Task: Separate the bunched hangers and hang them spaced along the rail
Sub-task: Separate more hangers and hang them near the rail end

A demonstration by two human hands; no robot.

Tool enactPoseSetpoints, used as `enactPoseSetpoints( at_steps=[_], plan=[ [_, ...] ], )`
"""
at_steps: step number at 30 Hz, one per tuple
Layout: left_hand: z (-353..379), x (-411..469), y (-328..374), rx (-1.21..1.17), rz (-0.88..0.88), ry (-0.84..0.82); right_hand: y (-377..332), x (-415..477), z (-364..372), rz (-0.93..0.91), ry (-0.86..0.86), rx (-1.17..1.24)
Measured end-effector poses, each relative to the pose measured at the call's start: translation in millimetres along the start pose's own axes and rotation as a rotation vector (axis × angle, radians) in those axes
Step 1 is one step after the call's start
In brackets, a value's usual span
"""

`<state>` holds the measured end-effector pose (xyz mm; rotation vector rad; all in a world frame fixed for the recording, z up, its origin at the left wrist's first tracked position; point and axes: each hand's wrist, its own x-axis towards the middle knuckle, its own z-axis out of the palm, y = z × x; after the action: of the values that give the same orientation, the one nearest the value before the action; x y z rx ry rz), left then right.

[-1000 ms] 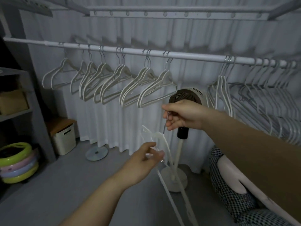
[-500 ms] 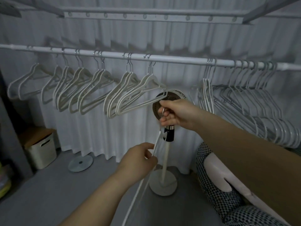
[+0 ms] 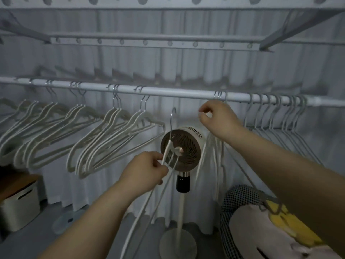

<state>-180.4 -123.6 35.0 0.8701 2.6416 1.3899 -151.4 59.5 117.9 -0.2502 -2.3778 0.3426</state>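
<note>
A white rail [image 3: 177, 92] runs across the view. My left hand [image 3: 147, 171] grips a loose white hanger [image 3: 169, 146] by its shoulder, and its metal hook points up just below a bare stretch of the rail. My right hand [image 3: 217, 119] is up under the rail at a small bunch of hangers [image 3: 220, 96]. Its thumb and forefinger pinch something white at the necks of that bunch. Spaced hangers [image 3: 112, 137] hang in pairs along the left part of the rail. A tight bunch of hangers [image 3: 280, 116] crowds the right end.
A standing fan [image 3: 182, 148] is right behind the loose hanger, in front of a white curtain. A checked cushion with a pale pillow [image 3: 242, 202] lies at the lower right. A cream storage box [image 3: 20, 204] stands at the lower left. A second bar with pegs [image 3: 149, 42] runs overhead.
My right hand let go of the loose hanger's hook and rose to the small bunch on the rail. My left hand lifted the hanger toward the rail. The view tilted up.
</note>
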Motion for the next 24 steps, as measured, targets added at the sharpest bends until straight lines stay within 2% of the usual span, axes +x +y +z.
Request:
enactPoseSetpoints(
  at_steps=[2, 7, 16, 24],
  plan=[
    [3, 16, 13, -0.005, 0.022, 0.038, 18, 12, -5, -0.081, 0.04, -0.161],
    [11, 47, 41, -0.001, 0.064, 0.113, 51, 38, -6, -0.193, -0.05, -0.41],
    [17, 93, 64, 0.071, 0.102, 0.152, 63, 57, -1, -0.231, -0.03, -0.391],
    [31, 117, 64, 0.109, 0.084, 0.046, 69, 59, -1, -0.264, -0.017, -0.375]
  ],
)
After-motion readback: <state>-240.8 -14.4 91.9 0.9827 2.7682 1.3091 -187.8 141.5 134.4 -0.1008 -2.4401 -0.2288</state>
